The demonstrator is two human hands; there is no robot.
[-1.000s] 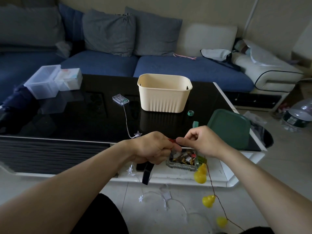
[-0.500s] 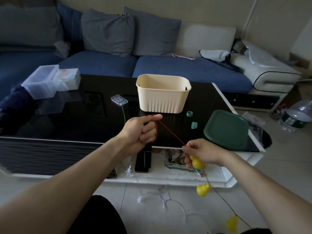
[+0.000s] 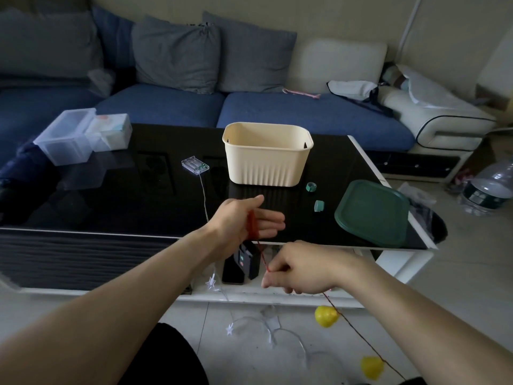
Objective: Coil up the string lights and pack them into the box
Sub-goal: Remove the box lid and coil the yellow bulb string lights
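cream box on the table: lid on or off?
Off. The cream box has an open rim; the green lid lies flat on the table beside it.

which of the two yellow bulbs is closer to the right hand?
The upper yellow bulb, hanging just below the right hand on the red wire. The other yellow bulb sits lower, near the frame's bottom edge.

Glossy glass, ribbed plastic, soft cloth

The table [image 3: 111, 201] top is mirror-glossy black; at its 12 o'clock the cream box [image 3: 266, 159] looks matt plastic with ribbed walls, the green lid [image 3: 372, 212] at 3 o'clock smooth plastic, the battery case [image 3: 195, 165] clear plastic, the sofa [image 3: 166, 107] matt woven cloth.
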